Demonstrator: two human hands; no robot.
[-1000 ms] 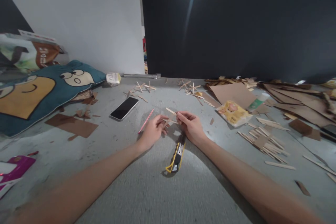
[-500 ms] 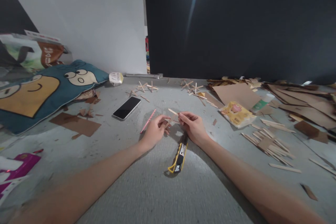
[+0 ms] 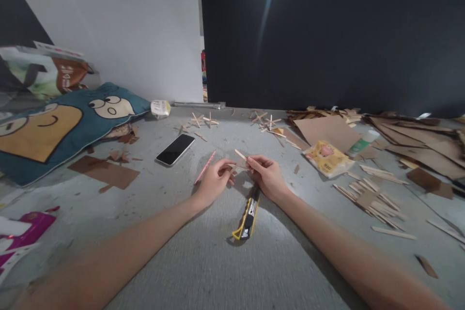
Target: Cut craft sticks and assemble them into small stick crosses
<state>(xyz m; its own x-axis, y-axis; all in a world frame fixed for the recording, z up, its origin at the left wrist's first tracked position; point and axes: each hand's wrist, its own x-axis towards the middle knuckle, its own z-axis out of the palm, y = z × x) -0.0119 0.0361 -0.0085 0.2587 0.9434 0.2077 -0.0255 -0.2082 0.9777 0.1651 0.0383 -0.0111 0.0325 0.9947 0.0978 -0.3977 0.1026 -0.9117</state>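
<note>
Between my hands are thin wooden craft sticks [image 3: 240, 155], crossing one another just above the table. My right hand [image 3: 267, 174] pinches them at their right end. From the left, my left hand [image 3: 215, 178] closes thumb and fingers on the other end of a stick. How the sticks join is too small to make out. A yellow and black utility knife [image 3: 249, 215] lies below my right hand, its upper end near the palm. Just left of my left hand rests a pink striped stick [image 3: 205, 167].
A phone [image 3: 176, 149] lies at left, by a blue cushion [image 3: 83, 126]. A purple and white tool [image 3: 29, 232] is at the left edge. At right are a yellow packet [image 3: 328, 159], a glue stick [image 3: 363, 143], loose craft sticks [image 3: 379, 201] and cardboard sheets [image 3: 417, 143].
The upper stick between my hands has tilted a little more upright. Both hands stay almost where they were, still holding the sticks.
</note>
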